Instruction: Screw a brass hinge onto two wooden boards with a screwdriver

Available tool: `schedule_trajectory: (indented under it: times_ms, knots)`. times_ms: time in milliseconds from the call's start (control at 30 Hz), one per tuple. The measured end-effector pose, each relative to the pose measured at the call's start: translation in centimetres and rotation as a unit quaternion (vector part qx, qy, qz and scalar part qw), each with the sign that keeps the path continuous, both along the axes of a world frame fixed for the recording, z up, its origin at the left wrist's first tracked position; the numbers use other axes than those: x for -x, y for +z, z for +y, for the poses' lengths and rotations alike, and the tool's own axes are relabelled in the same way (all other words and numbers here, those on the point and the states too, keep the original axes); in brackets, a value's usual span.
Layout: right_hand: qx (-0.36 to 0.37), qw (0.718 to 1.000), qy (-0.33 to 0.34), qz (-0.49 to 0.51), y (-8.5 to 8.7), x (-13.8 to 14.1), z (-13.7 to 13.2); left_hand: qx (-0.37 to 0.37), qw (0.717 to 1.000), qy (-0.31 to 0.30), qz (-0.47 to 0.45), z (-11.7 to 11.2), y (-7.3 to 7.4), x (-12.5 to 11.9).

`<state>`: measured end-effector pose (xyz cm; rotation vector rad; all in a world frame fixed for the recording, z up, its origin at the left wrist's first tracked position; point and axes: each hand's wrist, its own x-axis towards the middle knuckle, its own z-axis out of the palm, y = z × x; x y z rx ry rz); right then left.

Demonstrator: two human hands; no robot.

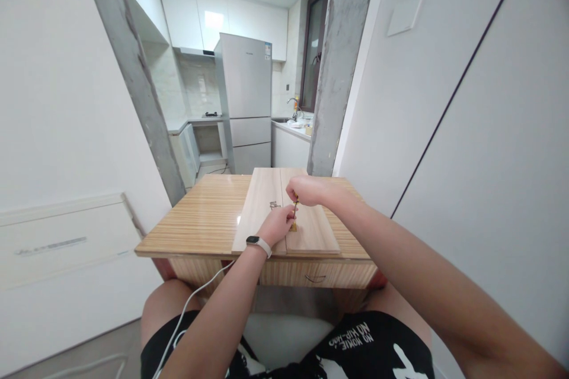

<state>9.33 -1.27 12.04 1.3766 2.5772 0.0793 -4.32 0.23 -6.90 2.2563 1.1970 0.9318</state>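
Two light wooden boards (262,201) lie side by side on a small wooden table (200,219). My right hand (304,190) is closed round the top of a thin yellow-handled screwdriver (294,208) that stands upright on the right board. My left hand (278,225), with a white watch on the wrist, is closed low on the tool's shaft near a small brass part (293,227). A small metal hinge-like piece (274,205) lies across the seam between the boards, just left of my hands.
The table has a drawer (315,277) in its front. A white cable (195,299) runs down over my lap. White walls stand close on both sides. Behind is a kitchen with a fridge (246,100) and a sink counter (291,127).
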Motion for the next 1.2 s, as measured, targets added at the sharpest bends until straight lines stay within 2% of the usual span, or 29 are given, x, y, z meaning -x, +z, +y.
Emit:
schedule_trajectory:
  times_ms: [200, 300, 367, 467, 533, 633, 800, 967, 1100, 1200]
  knots:
    - [-0.030, 0.997, 0.020, 0.065, 1.1, -1.9, -0.2, -0.036, 0.998, 0.007, 0.049, 0.7, 0.0, 0.1]
    - [-0.064, 0.989, 0.016, 0.131, 1.5, -4.0, -0.7, -0.047, 0.998, 0.018, 0.042, 1.2, 0.1, 0.2]
    - [-0.084, 0.980, 0.007, 0.181, 1.2, -5.5, -1.4, -0.050, 0.998, 0.036, 0.014, 1.7, 0.2, 0.6]
    - [-0.102, 0.960, -0.015, 0.261, -0.4, -7.8, -2.8, -0.027, 0.991, 0.115, -0.065, 3.0, 0.4, 1.9]
    - [-0.105, 0.945, -0.032, 0.308, -2.2, -9.2, -4.1, 0.002, 0.981, 0.163, -0.106, 4.2, 0.3, 3.0]
    - [-0.107, 0.925, -0.062, 0.359, -5.2, -10.8, -5.9, 0.038, 0.968, 0.217, -0.117, 5.9, 0.0, 4.6]
    - [-0.116, 0.896, -0.094, 0.418, -9.3, -12.2, -8.5, 0.053, 0.963, 0.242, -0.105, 7.6, -0.7, 5.3]
    - [-0.122, 0.884, -0.101, 0.440, -11.1, -12.5, -10.4, 0.061, 0.963, 0.248, -0.090, 7.8, -1.4, 4.9]
    - [-0.137, 0.876, -0.119, 0.446, -12.4, -13.0, -10.7, 0.054, 0.963, 0.251, -0.076, 7.5, -1.6, 5.3]
    - [-0.157, 0.841, -0.132, 0.500, -13.5, -13.2, -10.2, 0.043, 0.966, 0.248, -0.056, 6.8, -1.7, 6.0]
